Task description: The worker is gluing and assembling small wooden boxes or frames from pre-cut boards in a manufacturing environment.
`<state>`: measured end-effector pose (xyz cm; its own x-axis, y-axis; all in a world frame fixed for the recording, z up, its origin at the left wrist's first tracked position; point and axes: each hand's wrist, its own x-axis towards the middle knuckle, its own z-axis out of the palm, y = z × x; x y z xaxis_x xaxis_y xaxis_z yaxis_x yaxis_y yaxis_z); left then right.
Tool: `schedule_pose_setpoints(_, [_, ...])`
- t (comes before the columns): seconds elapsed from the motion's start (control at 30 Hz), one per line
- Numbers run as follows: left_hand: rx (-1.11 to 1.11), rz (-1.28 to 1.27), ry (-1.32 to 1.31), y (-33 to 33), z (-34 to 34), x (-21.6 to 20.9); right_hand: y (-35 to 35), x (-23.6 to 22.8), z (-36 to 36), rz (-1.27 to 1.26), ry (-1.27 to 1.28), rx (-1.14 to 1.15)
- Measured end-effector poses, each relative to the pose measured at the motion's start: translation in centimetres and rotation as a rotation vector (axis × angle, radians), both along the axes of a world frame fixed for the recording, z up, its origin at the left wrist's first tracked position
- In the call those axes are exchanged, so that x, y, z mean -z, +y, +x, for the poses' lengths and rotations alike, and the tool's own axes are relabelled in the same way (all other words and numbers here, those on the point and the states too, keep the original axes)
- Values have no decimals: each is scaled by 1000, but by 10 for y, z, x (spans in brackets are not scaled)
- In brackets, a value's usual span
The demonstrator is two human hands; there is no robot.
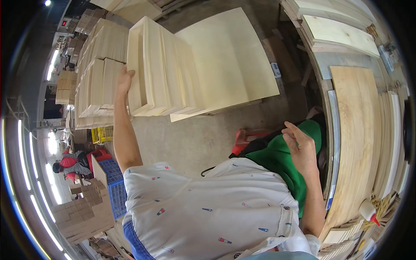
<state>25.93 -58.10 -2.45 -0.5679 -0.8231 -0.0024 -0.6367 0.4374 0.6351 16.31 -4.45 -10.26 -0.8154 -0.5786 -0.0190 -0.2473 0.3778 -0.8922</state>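
Concrete floor (164, 143), grey and lightly marked, spreads through the middle of the workshop. Workbench (323, 60) runs along three o'clock, bearing a long plywood board (353, 130) with visible grain and thinner pale panels on edge beyond it. Broad pale sheet (229, 56) lies toward twelve o'clock, its surface smooth and slightly bowed in this lens. Against it, at eleven, stands a row of pale wooden boxes (167, 73), the nearest showing a hollow face; more stacked pale wood (93, 82) sits at ten. Brown cartons (82, 212) are piled at eight, beside a blue plastic crate (118, 193). Strip lights (39, 216) line the rim from eight to nine, and a co-worker (71, 167) in red and grey is small near nine. Left hand (125, 78), at ten, touches the near box's left edge; I cannot tell how firmly, or whether it grasps it. Right hand (299, 143), just past three, is empty, its fingers loosely spread above green cloth (273, 151). White bottle (367, 209) with a red nozzle lies at four.
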Motion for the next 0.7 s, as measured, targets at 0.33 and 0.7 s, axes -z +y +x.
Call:
schedule_pose_setpoints(0.33, [30,14,-59,-38,14,12,11,2,11,-25,-39,-27])
schedule_pose_setpoints(0.7, [372,-309,422,168,-120,-53,143,-50,-1,-84,33,804])
